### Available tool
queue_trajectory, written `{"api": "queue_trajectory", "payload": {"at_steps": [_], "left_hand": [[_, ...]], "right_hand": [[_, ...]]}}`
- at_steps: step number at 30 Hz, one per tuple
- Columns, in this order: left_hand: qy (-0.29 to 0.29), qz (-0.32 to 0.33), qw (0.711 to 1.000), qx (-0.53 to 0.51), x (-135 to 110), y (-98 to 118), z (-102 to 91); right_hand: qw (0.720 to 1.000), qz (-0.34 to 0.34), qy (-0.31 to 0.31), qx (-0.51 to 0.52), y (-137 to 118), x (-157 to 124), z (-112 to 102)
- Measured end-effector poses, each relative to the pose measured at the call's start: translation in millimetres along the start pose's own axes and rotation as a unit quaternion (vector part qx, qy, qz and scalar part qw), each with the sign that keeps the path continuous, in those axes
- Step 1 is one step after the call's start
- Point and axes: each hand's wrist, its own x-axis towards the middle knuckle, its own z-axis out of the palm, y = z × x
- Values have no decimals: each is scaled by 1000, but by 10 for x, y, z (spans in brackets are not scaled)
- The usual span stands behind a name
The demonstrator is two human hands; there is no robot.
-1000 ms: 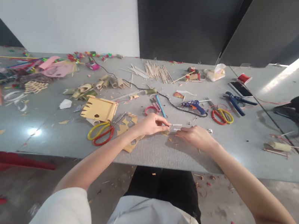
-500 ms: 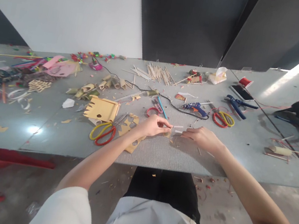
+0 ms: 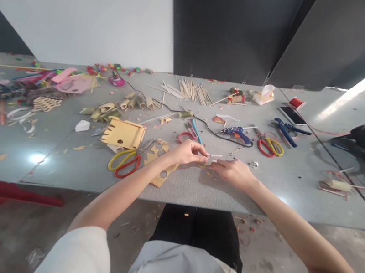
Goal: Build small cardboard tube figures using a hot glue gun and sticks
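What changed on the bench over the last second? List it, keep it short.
The right hand slid left, closing up to the left hand, which stayed put pinching the thin white strip; whether the right fingertips grip it is unclear. Nothing was let go. The scissors by the left forearm and the glue gun lie as before.

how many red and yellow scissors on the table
2: one red-and-yellow scissors pair left of the left hand, a second pair right of the blue glue gun. Clutter may hide more.
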Motion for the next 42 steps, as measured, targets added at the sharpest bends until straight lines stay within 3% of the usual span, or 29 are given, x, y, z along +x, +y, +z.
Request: {"api": "queue_trajectory", "payload": {"at_steps": [7,16,24,42], "left_hand": [[-6,-11,1000,-19,24,-15,-2],[-11,-10,1000,-18,18,15,-13],[-6,-25,1000,5,3,90,-16],[-14,-23,1000,14,4,28,-32]], "right_hand": [[999,31,-19,-3,-55,54,18],[994,63,-89,11,-123,111,-165],[993,62,-88,47,-112,94,-182],[997,29,-44,54,68,-33,-206]]}}
